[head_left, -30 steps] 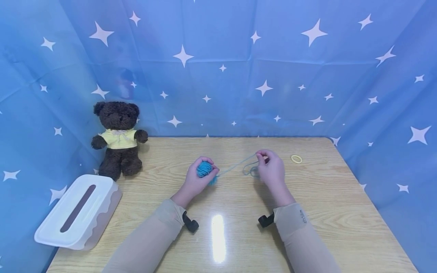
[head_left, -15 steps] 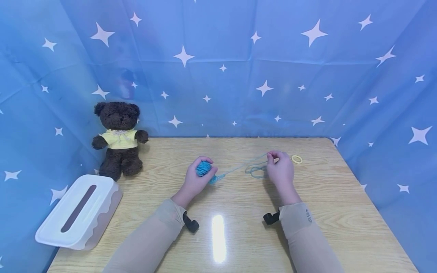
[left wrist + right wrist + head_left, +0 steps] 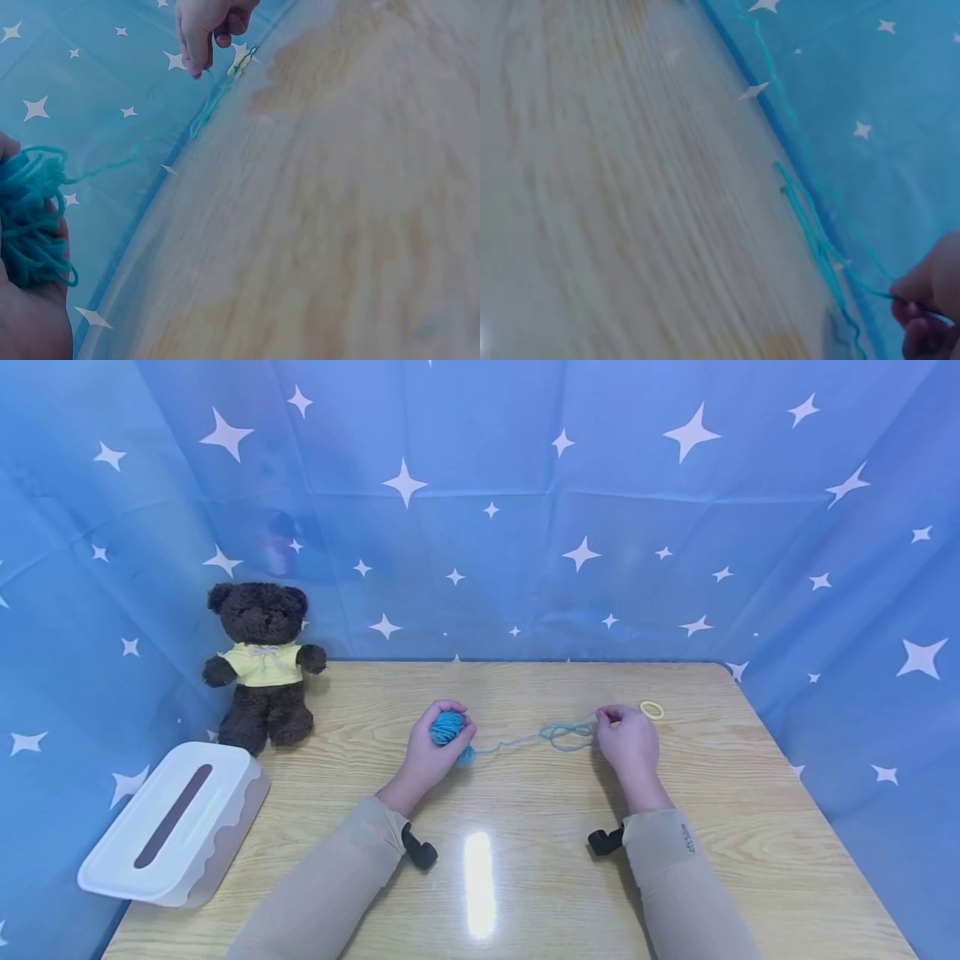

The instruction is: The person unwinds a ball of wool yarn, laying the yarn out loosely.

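Blue yarn ball point(image 3: 447, 727) partly covered by the left hand point(image 3: 426, 760), cut off at the edge in the left wrist view; whether the yarn loops point(image 3: 567, 735) touch the table point(image 3: 540, 877) is hard to tell; ball roundish, without clear long axis, over the table's middle; its strand point(image 3: 517, 742) runs rightward, slack; left fingers curl round the ball; right hand point(image 3: 632, 745) pinches yarn at thumb and fingertips, near a yellow ring point(image 3: 642, 713).
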Demonstrator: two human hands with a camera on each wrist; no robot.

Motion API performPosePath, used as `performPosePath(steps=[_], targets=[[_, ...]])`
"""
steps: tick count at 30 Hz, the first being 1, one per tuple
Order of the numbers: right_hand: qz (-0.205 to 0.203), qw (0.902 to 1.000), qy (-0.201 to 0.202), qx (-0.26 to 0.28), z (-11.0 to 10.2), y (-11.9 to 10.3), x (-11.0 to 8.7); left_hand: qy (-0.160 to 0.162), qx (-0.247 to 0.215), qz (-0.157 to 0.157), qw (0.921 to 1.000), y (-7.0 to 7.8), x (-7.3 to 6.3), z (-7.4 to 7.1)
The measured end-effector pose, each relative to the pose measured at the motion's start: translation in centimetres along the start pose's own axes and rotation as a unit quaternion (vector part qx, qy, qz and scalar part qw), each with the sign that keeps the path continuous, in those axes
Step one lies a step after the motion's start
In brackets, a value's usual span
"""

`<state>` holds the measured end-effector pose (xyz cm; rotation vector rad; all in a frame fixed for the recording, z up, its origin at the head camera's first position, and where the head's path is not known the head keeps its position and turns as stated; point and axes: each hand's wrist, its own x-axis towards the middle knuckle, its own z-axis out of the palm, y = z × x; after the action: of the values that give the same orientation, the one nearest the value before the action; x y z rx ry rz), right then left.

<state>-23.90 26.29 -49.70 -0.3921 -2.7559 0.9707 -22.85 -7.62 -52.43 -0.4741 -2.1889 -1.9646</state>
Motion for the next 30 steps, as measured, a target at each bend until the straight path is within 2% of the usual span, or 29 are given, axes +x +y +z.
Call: performPosePath(steps=[6, 9, 13, 15, 16, 19, 22, 23, 25, 30], targets=[[-0.015, 0.9995, -0.016, -0.021, 0.4, 0.4, -0.1, -0.01, -0.007, -0.015, 0.9998, -0.1, -0.1, 0.0], [-0.03, 0.9992, -0.003, -0.028, 0.5, 0.2, -0.3, -0.022, -0.025, -0.027, 0.9991, -0.1, -0.1, 0.0], [-0.09, 0.9958, 0.018, 0.009, 0.8, -1.7, -1.2, -0.029, -0.029, -0.036, 0.9985, -0.1, -0.1, 0.0], [-0.135, 0.9898, -0.009, 0.045, 1.3, -3.2, -2.1, -0.03, -0.028, -0.038, 0.9984, 0.0, -0.1, 0.0], [-0.156, 0.9849, -0.04, 0.064, 1.6, -4.0, -2.7, -0.03, -0.029, -0.039, 0.9983, 0.1, -0.1, 0.0], [-0.199, 0.9618, -0.152, 0.11, 3.0, -6.2, -4.3, -0.03, -0.028, -0.041, 0.9983, 0.2, -0.1, -0.1], [-0.211, 0.9388, -0.24, 0.129, 4.4, -7.8, -5.7, -0.028, -0.014, -0.036, 0.9989, 0.3, 0.0, -0.1], [-0.215, 0.9343, -0.253, 0.128, 4.8, -8.1, -6.0, -0.027, -0.007, -0.033, 0.9991, 0.2, 0.0, -0.1], [-0.214, 0.9316, -0.265, 0.127, 5.3, -8.5, -6.5, -0.025, 0.001, -0.027, 0.9993, 0.1, 0.0, -0.1], [-0.21, 0.939, -0.246, 0.116, 5.9, -8.6, -6.9, -0.023, -0.005, -0.019, 0.9995, 0.1, 0.0, 0.0]])
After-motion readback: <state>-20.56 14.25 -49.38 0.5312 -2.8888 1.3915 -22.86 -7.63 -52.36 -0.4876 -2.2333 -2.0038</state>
